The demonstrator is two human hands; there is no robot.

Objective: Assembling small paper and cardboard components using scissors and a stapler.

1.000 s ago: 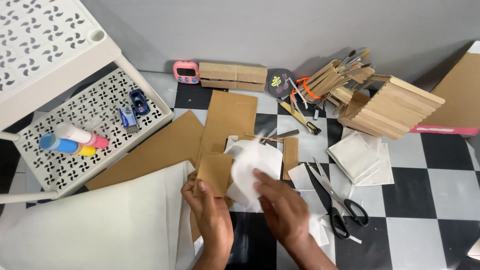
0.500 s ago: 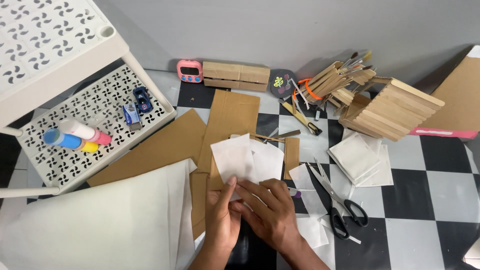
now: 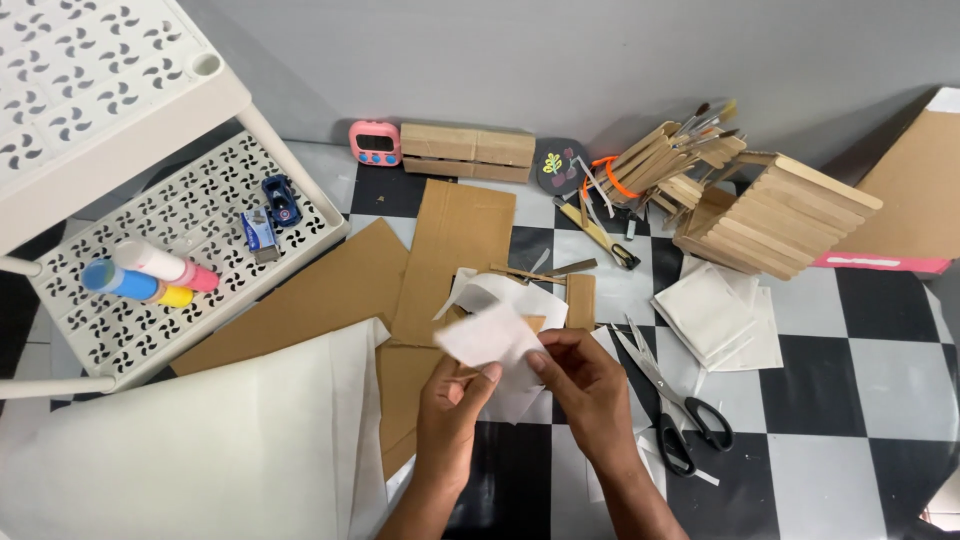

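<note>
Both hands hold a small piece of white paper [image 3: 486,335] above the checkered floor. My left hand [image 3: 452,405] pinches its lower left part between thumb and fingers. My right hand [image 3: 578,378] pinches its right edge. Under the paper lie a small cardboard piece [image 3: 530,322] and more white paper [image 3: 512,293]. Flat brown cardboard sheets [image 3: 462,240] spread behind them.
Scissors [image 3: 672,400] lie just right of my right hand. A big white sheet [image 3: 190,450] covers the lower left. A white perforated rack [image 3: 170,250] holds glue bottles. A wooden stick house [image 3: 775,215], stick bundle, pink timer [image 3: 375,143] and paper squares [image 3: 712,312] sit further back.
The hands lifted from pressing paper onto cardboard on the floor. They now hold one small white piece up between them, turned at an angle.
</note>
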